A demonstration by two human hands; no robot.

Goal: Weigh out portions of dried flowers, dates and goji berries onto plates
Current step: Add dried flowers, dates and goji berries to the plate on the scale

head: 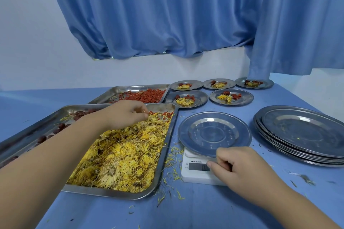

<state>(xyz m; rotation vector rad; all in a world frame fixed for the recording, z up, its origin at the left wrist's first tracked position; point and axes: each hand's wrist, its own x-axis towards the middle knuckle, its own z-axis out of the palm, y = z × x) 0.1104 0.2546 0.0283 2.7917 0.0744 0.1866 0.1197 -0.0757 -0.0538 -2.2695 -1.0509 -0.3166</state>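
Dried yellow flowers [122, 156] heaped across the right half of the near rectangular steel tray [168, 141], on the blue table [204, 208]. Dark red dates [41, 138] scattered along that tray's left side. Just behind it, a second rectangular steel tray [115, 90] spread with orange-red goji berries [149, 95]; a few more of these at the far right corner of the near tray.

Left hand [124, 115] over the far end of the flower heap, fingertips bunched together, pinching a few pale yellow strands. Right hand [240, 167] low on the front of the white digital kitchen scale [193, 174], fingers curled, thumb tip over the display. Knuckles at the near rim of the bare round steel plate [214, 134] sitting on the scale; hard to tell whether gripping that rim or merely resting there. Hands well apart.

To the right of the scale, a stack of larger round steel plates [301, 132]. Farther back, five small round steel plates [202, 99] in two rows, each with a yellow flower, a date and some goji berries. Loose yellow petals [173, 154] strewn on the table between tray and scale. Blue curtain [167, 15] hanging against the white wall behind.
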